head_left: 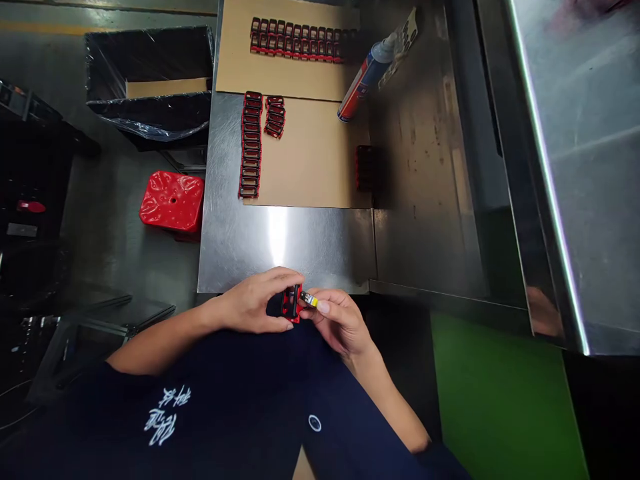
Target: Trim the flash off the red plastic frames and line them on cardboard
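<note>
My left hand (253,300) grips a small red-and-black rectangular frame (292,303) by its ends, between thumb and fingers, close in front of my body. In my right hand (343,320), thumb and fingers pinch a small slim piece with a yellow end and a dark and silvery tip (309,299); its exact kind is unclear. That tip points at the right side of the frame, and I cannot tell whether the two touch. Similar frames stand in a column (251,147) at the table's left edge, with a short group (275,117) beside it.
Cardboard sheets (310,160) cover part of the metal table (240,247). Further back are two rows of frames (300,40); others (364,168) sit by the right wall. A spray can (363,83) stands there too. Left are a red stool (173,200) and a plastic-lined black bin (150,113).
</note>
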`<state>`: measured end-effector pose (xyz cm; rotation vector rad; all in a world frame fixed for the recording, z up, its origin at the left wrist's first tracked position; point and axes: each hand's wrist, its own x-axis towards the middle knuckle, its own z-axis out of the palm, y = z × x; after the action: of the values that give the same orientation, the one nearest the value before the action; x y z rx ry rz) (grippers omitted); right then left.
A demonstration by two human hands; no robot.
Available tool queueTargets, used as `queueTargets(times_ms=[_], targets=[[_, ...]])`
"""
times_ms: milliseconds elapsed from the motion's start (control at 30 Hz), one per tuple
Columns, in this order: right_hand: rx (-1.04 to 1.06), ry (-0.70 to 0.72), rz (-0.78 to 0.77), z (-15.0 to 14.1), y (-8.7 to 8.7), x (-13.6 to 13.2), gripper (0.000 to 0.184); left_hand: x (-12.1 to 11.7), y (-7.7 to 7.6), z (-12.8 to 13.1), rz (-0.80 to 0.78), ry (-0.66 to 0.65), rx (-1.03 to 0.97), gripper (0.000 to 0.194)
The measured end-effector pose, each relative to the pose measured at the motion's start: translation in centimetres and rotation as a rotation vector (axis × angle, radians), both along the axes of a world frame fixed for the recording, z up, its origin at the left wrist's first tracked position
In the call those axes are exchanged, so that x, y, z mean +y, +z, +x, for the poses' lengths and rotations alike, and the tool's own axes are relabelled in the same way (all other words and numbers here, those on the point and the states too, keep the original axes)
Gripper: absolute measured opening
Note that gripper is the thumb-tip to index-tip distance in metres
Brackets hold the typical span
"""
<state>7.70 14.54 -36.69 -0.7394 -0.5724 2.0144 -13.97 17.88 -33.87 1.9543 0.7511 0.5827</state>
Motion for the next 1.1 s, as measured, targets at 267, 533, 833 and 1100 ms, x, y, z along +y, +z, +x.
queueTargets(times_ms=[267,533,833,1100], targets=[[-0.884,-0.194,0.663,3.3,2.2,-2.0,0.014,-0.1,-0.3,-0.3,0.111,0.107,-0.175,0.085],[-1.001,-0.164,1.030,1.9,3.7,-1.7,0.019,0.1,-0.8,0.5,0.155,0.054,-0.267,0.090],[-1.026,-0.169,1.060,1.7,3.7,-1.3,0.018,0.2,-1.0,0.5,0.158,0.074,-0.240,0.092],[-1.017,-0.169,1.037,1.7,3.5,-1.3,0.017,0.3,-1.2,0.5,0.164,0.098,-0.248,0.091]])
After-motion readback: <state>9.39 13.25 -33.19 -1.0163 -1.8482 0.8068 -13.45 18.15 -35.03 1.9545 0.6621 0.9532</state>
